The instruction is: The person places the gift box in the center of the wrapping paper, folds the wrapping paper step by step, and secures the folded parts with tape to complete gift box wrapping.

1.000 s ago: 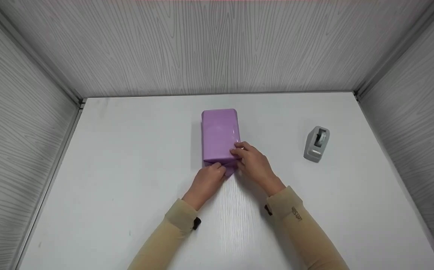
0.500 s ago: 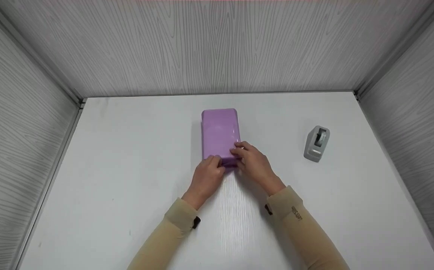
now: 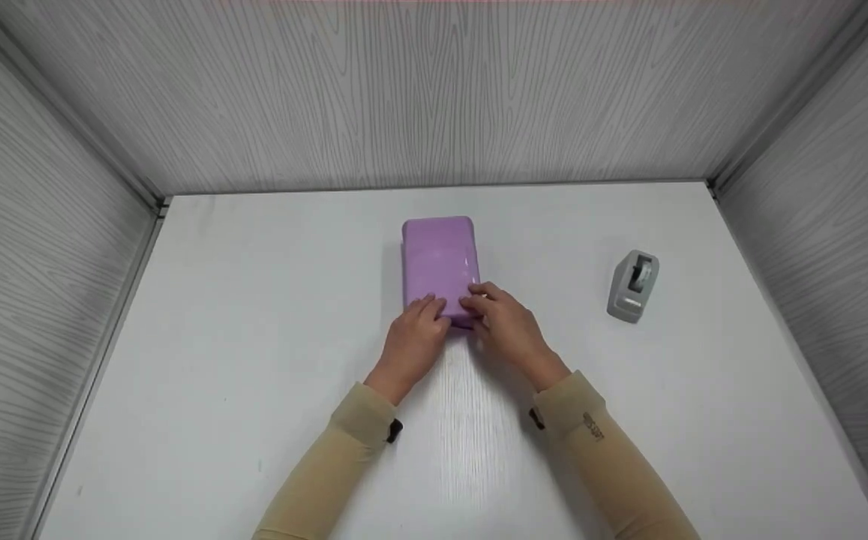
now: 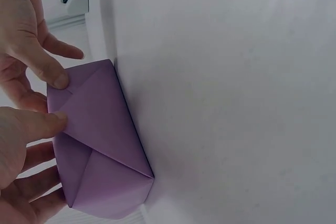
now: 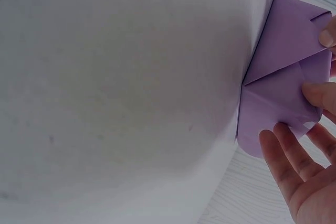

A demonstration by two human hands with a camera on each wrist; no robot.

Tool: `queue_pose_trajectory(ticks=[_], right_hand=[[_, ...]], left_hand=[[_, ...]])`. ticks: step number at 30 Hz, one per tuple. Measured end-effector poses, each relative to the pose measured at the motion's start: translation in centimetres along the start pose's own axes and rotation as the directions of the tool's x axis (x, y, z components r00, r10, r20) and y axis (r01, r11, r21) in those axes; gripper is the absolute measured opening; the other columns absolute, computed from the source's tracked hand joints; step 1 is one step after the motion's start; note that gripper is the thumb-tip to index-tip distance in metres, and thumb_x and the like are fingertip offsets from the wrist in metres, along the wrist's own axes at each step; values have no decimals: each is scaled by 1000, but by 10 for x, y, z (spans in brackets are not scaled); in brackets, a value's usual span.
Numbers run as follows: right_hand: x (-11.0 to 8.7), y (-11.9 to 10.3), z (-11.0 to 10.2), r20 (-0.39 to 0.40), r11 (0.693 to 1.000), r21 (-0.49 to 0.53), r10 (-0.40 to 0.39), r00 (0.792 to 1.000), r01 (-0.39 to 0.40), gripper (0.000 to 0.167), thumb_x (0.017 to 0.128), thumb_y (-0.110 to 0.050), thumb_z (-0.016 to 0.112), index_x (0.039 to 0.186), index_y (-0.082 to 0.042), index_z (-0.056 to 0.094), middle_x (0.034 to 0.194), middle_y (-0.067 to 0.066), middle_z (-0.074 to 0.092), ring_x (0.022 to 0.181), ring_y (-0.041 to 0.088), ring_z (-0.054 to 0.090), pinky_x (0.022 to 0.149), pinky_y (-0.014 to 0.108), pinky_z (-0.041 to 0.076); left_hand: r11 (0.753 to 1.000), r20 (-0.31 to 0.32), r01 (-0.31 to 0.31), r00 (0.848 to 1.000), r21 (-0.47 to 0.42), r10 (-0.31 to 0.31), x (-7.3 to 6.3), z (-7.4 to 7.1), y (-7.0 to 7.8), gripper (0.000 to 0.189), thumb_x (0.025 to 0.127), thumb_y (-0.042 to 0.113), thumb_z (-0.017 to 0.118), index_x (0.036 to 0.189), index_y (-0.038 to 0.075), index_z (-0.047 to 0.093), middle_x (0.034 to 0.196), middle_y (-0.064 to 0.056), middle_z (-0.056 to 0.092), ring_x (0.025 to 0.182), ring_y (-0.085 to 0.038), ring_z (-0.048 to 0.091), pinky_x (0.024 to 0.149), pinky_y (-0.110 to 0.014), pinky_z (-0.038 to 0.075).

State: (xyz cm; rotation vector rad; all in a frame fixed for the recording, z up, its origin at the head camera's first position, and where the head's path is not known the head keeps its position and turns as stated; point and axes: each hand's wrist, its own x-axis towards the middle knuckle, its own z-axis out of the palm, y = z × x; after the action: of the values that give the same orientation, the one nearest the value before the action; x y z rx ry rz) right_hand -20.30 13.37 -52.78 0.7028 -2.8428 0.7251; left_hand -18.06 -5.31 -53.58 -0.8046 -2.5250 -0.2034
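A box wrapped in purple paper [image 3: 440,259] lies on the white table. Triangular paper folds [image 4: 105,108] overlap across its near end, flat against it. My left hand [image 3: 411,345] grips that end's left part, fingers on the top and thumb against the folded paper. On the right part of the same end, my right hand [image 3: 512,330] holds on, its thumb [image 5: 317,95] pressing the end face and its fingers at the top edge and side. A small whitish patch [image 5: 308,125] shows beside the right fingers; what it is I cannot tell.
A grey tape dispenser [image 3: 633,286] with a roll in it stands to the right of the box. Grey wood-grain panels [image 3: 434,97] enclose the white table [image 3: 253,337] at the back and both sides.
My left hand has moved up from the lower part of the near end to its top edge, and the flap that stuck out there is folded up. The right hand stays in place.
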Motion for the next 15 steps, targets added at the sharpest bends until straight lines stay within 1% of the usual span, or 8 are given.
queue_pose_trajectory(ticks=[5,12,15], right_hand=[[0,-1,0,-5,1000,6,2,1000,-2,38,86,-3,74,122,-14,70,132,2,56,123,23,55,96,39,48],[-1,-1,1,2,1000,-7,7,1000,-7,38,86,-7,76,122,-13,70,133,2,56,124,22,54,97,37,48],[-1,-2,1,8,1000,-1,17,1000,-17,41,83,-9,79,123,-12,69,134,3,56,124,23,54,96,39,48]], left_hand=[[1000,-10,8,1000,7,-7,3,-1,0,11,89,-2,66,93,1,74,109,-13,68,104,-33,66,87,-41,54],[1000,-24,9,1000,23,-8,5,2,0,9,88,-2,66,92,0,73,106,-12,69,100,-32,67,88,-40,53],[1000,-21,13,1000,26,-13,6,1,1,9,88,-2,66,92,0,73,106,-12,70,100,-32,67,87,-40,54]])
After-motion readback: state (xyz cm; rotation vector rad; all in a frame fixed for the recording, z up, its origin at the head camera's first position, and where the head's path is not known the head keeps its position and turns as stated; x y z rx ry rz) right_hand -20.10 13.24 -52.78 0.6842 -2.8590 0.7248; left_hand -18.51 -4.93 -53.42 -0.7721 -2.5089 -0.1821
